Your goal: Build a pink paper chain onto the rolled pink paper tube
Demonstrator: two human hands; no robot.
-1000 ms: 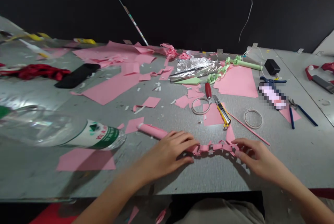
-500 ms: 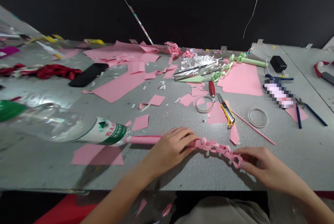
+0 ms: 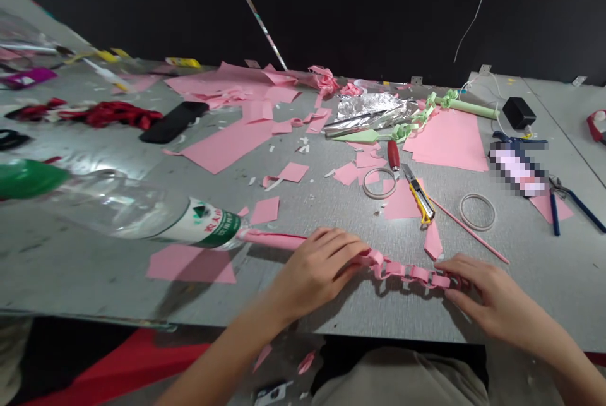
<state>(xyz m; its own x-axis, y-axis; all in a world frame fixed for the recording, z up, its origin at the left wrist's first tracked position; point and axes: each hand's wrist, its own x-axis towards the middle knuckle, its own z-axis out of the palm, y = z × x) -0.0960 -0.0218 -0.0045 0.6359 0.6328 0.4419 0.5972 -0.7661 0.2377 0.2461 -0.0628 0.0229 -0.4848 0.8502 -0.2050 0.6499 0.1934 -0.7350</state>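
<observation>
A pink paper chain (image 3: pixel 396 269) stretches between my two hands, low over the near part of the table. My left hand (image 3: pixel 322 267) is closed over a rolled pink paper tube (image 3: pixel 274 239) at the point where the chain begins. The tube's far end meets the bottom of a clear plastic bottle (image 3: pixel 132 207) with a green cap end, lying on its side. At the chain's right end, my right hand (image 3: pixel 478 289) pinches the last links between thumb and fingers. Just beyond the hands lie a yellow utility knife (image 3: pixel 419 196) and a thin pink paper stick (image 3: pixel 468 229).
Pink paper sheets (image 3: pixel 449 137) and scraps lie across the table (image 3: pixel 341 216). Behind are crumpled foil (image 3: pixel 374 106) and a green paper chain (image 3: pixel 421 119). Two rolls of tape (image 3: pixel 478 211), pliers (image 3: pixel 575 204), a phone (image 3: pixel 518 169) and a black case (image 3: pixel 174 122) also lie around.
My right hand has moved slightly right, and the chain is straighter, its links pulled apart. My left hand stays on the tube. The view has shifted a little.
</observation>
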